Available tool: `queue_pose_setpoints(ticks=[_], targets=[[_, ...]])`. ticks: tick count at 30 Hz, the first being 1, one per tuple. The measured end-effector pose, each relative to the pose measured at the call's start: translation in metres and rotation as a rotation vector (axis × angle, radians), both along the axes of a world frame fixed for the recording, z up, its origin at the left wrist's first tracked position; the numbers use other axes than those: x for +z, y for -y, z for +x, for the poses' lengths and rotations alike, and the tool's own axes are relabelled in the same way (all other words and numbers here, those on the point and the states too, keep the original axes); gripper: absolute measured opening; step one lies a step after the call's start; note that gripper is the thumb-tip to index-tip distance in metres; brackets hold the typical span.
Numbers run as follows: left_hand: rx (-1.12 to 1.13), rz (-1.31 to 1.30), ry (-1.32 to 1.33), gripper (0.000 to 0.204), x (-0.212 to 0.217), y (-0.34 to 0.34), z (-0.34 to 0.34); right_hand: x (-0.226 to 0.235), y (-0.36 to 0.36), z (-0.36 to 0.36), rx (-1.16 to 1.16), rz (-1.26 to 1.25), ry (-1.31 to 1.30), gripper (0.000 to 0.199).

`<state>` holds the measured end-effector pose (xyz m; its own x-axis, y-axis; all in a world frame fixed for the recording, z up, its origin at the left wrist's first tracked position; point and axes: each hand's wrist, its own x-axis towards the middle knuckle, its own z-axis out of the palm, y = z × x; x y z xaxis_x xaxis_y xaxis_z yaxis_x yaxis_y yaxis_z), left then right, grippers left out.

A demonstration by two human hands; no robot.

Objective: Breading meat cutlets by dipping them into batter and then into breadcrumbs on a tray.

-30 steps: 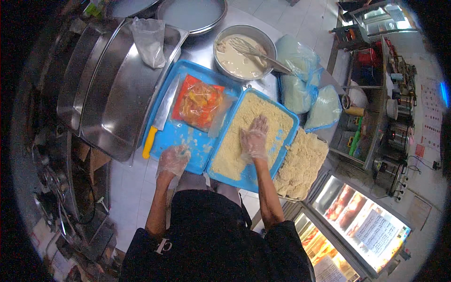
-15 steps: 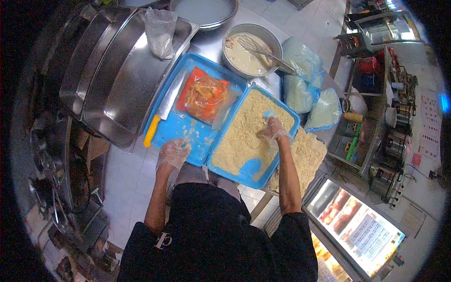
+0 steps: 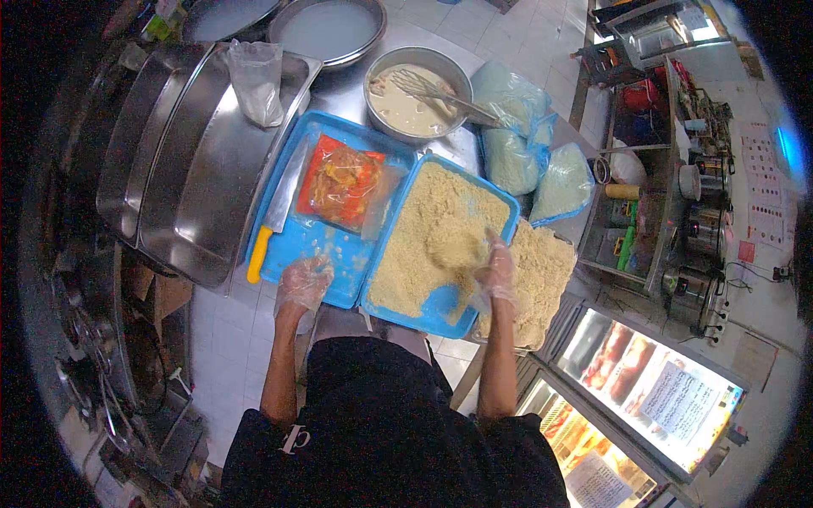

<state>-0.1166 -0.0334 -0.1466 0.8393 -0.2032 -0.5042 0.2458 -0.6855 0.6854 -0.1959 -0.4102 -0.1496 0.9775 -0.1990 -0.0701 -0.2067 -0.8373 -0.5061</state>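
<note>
My left hand [image 3: 303, 284], in a clear plastic glove, hovers at the near edge of a blue tray [image 3: 284, 245]; its fingers are loosely bent and apart, with nothing visible in them. In that tray lie a knife [image 3: 269, 229] with a yellow handle and a clear packet [image 3: 340, 182] of orange-brown food on a red sheet. My right hand [image 3: 498, 275], gloved too, is over the right side of a second blue tray [image 3: 410, 321]. Its fingers look stretched out, partly blurred. Pale crumbs [image 3: 406, 245] fill that tray, and a blurred clump of them lies left of the hand.
A bowl of creamy batter [image 3: 406, 110] with a whisk [image 3: 428, 89] stands behind the trays. Bagged crumbs [image 3: 512, 161] sit to its right. More crumbs [image 3: 542, 262] are heaped beside the right tray. Deep steel pans [image 3: 199, 169] stand at left, with a plastic bag [image 3: 257, 85] on them.
My right hand has drawn back toward me from within the crumbs, and crumbs left of it are in motion. My left hand stays by the left tray. The whole view has shifted slightly.
</note>
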Motion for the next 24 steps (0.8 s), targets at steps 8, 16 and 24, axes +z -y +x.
queue_pose_setpoints(ticks=[8, 16, 24], targets=[[-0.061, 0.054, 0.049, 0.035, 0.000, -0.003, -0.005, -0.096, 0.006, 0.004, -0.613, 0.290, 0.011, 0.049], [-0.062, 0.099, -0.020, 0.037, 0.010, 0.002, -0.006, -0.068, -0.014, 0.009, -0.449, 0.360, 0.079, 0.050], [-0.037, 0.043, -0.106, 0.038, 0.006, 0.008, -0.002, -0.124, -0.088, -0.065, -0.520, -0.316, 0.096, 0.049]])
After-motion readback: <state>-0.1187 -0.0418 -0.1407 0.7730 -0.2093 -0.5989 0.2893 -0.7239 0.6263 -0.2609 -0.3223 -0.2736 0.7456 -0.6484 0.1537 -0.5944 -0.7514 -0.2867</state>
